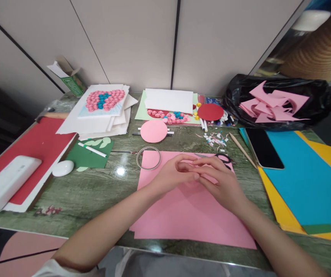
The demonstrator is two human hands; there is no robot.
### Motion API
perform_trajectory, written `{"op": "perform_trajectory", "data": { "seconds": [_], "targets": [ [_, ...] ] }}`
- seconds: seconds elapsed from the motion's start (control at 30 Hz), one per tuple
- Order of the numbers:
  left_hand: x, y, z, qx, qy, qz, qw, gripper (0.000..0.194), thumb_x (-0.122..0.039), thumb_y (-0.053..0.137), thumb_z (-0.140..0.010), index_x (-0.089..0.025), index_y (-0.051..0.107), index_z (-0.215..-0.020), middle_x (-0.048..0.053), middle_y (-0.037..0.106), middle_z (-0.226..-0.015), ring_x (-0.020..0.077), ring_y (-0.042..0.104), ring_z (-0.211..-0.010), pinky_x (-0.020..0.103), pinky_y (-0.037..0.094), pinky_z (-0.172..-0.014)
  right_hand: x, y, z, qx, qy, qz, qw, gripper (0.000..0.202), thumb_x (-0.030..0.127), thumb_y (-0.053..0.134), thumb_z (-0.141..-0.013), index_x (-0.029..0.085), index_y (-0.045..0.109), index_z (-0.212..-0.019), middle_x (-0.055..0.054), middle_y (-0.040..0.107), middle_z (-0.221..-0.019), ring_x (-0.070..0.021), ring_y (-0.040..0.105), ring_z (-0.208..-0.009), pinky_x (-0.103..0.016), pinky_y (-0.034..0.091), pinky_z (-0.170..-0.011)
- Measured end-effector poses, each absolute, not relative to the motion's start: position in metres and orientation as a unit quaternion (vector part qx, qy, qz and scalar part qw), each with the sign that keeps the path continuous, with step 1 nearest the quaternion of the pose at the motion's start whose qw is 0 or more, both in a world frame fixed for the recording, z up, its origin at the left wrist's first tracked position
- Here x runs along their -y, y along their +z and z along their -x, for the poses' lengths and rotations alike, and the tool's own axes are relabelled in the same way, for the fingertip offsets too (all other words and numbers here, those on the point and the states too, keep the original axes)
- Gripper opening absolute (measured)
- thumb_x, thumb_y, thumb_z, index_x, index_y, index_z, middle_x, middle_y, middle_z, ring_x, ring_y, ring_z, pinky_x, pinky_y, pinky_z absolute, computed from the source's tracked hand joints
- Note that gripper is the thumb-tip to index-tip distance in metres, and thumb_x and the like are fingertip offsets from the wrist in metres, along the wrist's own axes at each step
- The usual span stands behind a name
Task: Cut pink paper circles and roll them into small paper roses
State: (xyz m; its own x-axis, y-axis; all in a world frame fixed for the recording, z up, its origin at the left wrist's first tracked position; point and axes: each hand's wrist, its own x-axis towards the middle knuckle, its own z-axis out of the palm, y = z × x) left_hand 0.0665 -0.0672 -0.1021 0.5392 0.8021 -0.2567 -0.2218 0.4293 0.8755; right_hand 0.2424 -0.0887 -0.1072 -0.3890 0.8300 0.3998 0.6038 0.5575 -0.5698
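Pink paper (194,223), at least two sheets, lies on the table (96,200) beneath the left hand (173,171) and right hand (223,184), which meet at the fingertips; whether they pinch anything cannot be told. The step seems fine fingerwork or a pause; moving on would call for parting them. One pair of scissors (218,156) and one ring (148,168) overlap the paper.
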Motion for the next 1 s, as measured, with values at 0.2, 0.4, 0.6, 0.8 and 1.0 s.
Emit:
{"op": "perform_trajectory", "data": {
  "seconds": [0.2,0.4,0.6,0.8,1.0],
  "targets": [
    [0.076,-0.102,-0.075,-0.340,0.364,-0.367,0.786,0.039,-0.020,0.076,-0.064,-0.017,0.060,-0.100,0.004,0.068,-0.079,0.0177,0.063,-0.083,0.035,0.045,-0.083,0.090,-0.104,-0.240,0.785,0.139,0.466,0.384,0.008,0.020,0.065,-0.079,0.024,0.059,-0.074,-0.004,0.062,-0.089,-0.0203,0.057,-0.087,-0.037,0.046,-0.075],
    [0.077,-0.101,-0.077,-0.341,0.350,-0.370,0.790,0.041,-0.016,0.075,-0.064,-0.014,0.060,-0.102,0.005,0.068,-0.078,0.0169,0.063,-0.083,0.032,0.045,-0.081,0.090,-0.104,-0.238,0.786,0.156,0.459,0.384,0.016,0.019,0.064,-0.078,0.023,0.051,-0.070,-0.002,0.058,-0.084,-0.0189,0.056,-0.082,-0.034,0.045,-0.071],
    [0.076,-0.101,-0.075,-0.359,0.363,-0.347,0.786,0.040,-0.013,0.075,-0.064,-0.016,0.059,-0.101,0.001,0.066,-0.074,0.0106,0.060,-0.073,0.026,0.044,-0.075,0.092,-0.102,-0.238,0.790,0.151,0.459,0.378,0.008,0.018,0.063,-0.079,0.024,0.058,-0.080,-0.003,0.058,-0.087,-0.0194,0.056,-0.086,-0.034,0.045,-0.074],
    [0.071,-0.099,-0.070,-0.378,0.350,-0.361,0.777,0.039,-0.012,0.073,-0.065,-0.017,0.058,-0.101,0.000,0.064,-0.073,0.0090,0.059,-0.069,0.025,0.044,-0.074,0.092,-0.103,-0.241,0.806,0.147,0.432,0.376,0.017,0.015,0.061,-0.082,0.024,0.061,-0.096,-0.005,0.059,-0.093,-0.0195,0.055,-0.089,-0.036,0.046,-0.077],
    [0.067,-0.100,-0.066,-0.359,0.330,-0.455,0.745,0.038,-0.006,0.066,-0.065,-0.019,0.057,-0.100,-0.002,0.062,-0.072,0.0097,0.058,-0.069,0.025,0.046,-0.068,0.090,-0.110,-0.241,0.834,0.183,0.408,0.322,0.028,0.009,0.054,-0.084,0.025,0.061,-0.106,-0.007,0.058,-0.104,-0.0207,0.053,-0.100,-0.039,0.045,-0.084]
  ]
}}
